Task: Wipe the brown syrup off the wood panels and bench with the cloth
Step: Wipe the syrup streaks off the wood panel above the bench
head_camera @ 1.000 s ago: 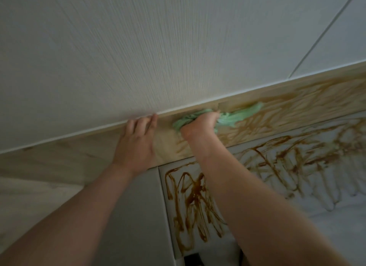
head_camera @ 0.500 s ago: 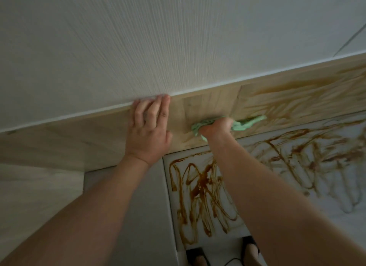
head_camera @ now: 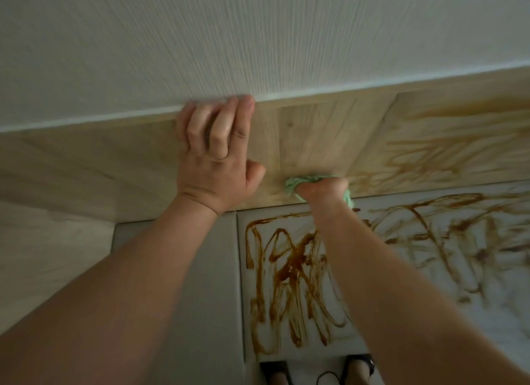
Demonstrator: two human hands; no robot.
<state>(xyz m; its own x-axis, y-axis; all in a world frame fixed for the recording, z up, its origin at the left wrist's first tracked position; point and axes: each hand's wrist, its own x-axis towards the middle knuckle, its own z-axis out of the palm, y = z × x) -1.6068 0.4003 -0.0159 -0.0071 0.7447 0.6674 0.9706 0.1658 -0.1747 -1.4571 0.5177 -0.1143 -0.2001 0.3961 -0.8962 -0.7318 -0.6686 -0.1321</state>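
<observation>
By my judgement the job is in its early part. The right hand grips the bunched green cloth and presses it on the lower edge of the wood panel, just above the table. The panel around the cloth looks nearly clean, with only a faint smear.

To the right, the next panel carries wide, thinned streaks that are not yet off. The table looks untouched: thick loops of brown syrup cover its pale top from its left edge to the frame's right side.

The left hand holds nothing. It lies flat on clean panel with its fingers straight, their tips at the seam under the white wall.

A grey section adjoins the table on the left. 2 dark shoes and a thin cable show at the bottom. The right forearm hangs over the wet loops and could drag through them.
</observation>
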